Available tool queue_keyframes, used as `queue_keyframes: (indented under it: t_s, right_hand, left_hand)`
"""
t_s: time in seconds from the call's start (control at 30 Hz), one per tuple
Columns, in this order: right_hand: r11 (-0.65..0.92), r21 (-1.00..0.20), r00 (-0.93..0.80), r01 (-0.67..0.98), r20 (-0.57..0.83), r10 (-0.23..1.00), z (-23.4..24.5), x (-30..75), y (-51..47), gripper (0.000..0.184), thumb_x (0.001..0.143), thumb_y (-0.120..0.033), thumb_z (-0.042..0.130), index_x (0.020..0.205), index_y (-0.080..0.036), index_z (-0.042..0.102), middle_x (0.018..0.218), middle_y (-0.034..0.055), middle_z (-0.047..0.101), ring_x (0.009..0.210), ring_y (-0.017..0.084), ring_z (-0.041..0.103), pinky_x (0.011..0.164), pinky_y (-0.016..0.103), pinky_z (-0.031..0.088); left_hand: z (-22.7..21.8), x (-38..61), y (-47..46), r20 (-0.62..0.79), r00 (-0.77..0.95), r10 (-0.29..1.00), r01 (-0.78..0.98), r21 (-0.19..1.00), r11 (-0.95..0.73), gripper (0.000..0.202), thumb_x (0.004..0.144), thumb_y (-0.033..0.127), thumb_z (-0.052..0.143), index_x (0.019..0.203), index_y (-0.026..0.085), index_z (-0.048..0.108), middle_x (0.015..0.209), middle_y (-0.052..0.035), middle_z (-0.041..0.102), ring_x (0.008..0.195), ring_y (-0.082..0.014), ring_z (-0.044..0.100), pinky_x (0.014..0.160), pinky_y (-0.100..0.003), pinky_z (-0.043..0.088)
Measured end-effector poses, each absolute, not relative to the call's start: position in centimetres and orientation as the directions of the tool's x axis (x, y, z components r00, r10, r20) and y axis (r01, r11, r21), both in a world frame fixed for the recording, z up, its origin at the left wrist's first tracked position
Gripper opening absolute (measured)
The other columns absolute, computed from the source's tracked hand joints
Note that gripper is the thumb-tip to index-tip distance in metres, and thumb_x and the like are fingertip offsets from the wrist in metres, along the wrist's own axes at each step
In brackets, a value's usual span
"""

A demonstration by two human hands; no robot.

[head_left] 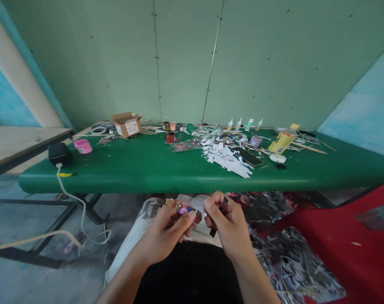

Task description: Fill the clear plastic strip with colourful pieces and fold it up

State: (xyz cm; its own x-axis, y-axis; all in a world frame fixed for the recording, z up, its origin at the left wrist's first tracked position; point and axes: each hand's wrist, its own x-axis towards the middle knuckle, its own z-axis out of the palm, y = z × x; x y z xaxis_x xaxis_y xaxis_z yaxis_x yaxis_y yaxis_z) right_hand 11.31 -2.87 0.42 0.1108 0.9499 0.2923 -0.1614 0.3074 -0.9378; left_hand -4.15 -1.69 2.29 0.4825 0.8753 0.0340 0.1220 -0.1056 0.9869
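Over my lap, my left hand pinches a small flat reddish-brown piece with green, pink and blue patches. Its thumb lies on the piece's right part. Close beside it, my right hand has its thumb pressed to the bent fingers. Bits of dark strip poke out below and above these fingers, and the rest is hidden in the grip. A gap separates the two hands. Behind them a pale, see-through rounded thing partly shows; its kind cannot be made out.
The green-covered table carries white paper scraps, a phone, a red paint jar, a cardboard box, a yellow container and a pink container. A red chair stands at right, above strewn scraps.
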Motion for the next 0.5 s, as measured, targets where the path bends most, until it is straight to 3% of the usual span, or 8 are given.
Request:
queue_keyframes:
  t_s: [0.13, 0.23, 0.37, 0.5]
  right_hand:
    - [0.357, -0.924, 0.123, -0.139, 0.342, 0.932, 0.3, 11.4, -2.9, 0.032, 0.087, -0.045, 0.059, 0.068, -0.020, 0.049, 0.048, -0.0071, 0.044, 0.044, 0.008, 0.041, 0.046, 0.021, 0.035]
    - [0.444, -0.894, 0.115, -0.060, 0.435, 0.893, 0.1, 11.3, -3.1, 0.032, 0.091, -0.050, 0.050, 0.084, -0.020, 0.057, 0.057, -0.0039, 0.050, 0.051, 0.012, 0.048, 0.050, 0.024, 0.040]
    - [0.564, -0.801, -0.009, 0.201, 0.575, 0.818, 0.2, 11.1, -3.5, 0.036, 0.099, -0.042, 0.032, 0.102, -0.021, 0.061, 0.081, 0.0045, 0.062, 0.076, 0.017, 0.060, 0.071, 0.030, 0.049]
    - [0.626, -0.656, -0.106, 0.422, 0.650, 0.752, 0.4, 10.8, -3.6, 0.027, 0.098, -0.030, 0.037, 0.099, -0.021, 0.062, 0.082, 0.0050, 0.063, 0.077, 0.018, 0.061, 0.073, 0.030, 0.049]
  left_hand:
    - [2.6, -3.7, -1.9, -0.026, 0.472, 0.881, 0.173, 0.983, -0.063, 0.033, 0.085, 0.043, 0.054, 0.067, 0.017, 0.053, 0.057, 0.0023, 0.050, 0.052, -0.0093, 0.045, 0.049, -0.022, 0.034]
    - [3.2, -2.9, -2.1, -0.019, 0.424, 0.905, 0.100, 0.995, -0.026, 0.038, 0.083, 0.047, 0.053, 0.061, 0.017, 0.052, 0.050, 0.0036, 0.046, 0.047, -0.0082, 0.041, 0.046, -0.022, 0.031]
    - [3.2, -2.5, -2.2, 0.013, 0.343, 0.939, -0.057, 0.998, 0.007, 0.038, 0.079, 0.051, 0.057, 0.062, 0.017, 0.055, 0.043, 0.0062, 0.041, 0.041, -0.0070, 0.036, 0.044, -0.022, 0.029]
    - [2.9, -2.8, -2.3, -0.001, 0.274, 0.962, -0.109, 0.994, 0.032, 0.040, 0.074, 0.053, 0.062, 0.060, 0.016, 0.056, 0.042, 0.0053, 0.043, 0.040, -0.0071, 0.037, 0.044, -0.023, 0.029]
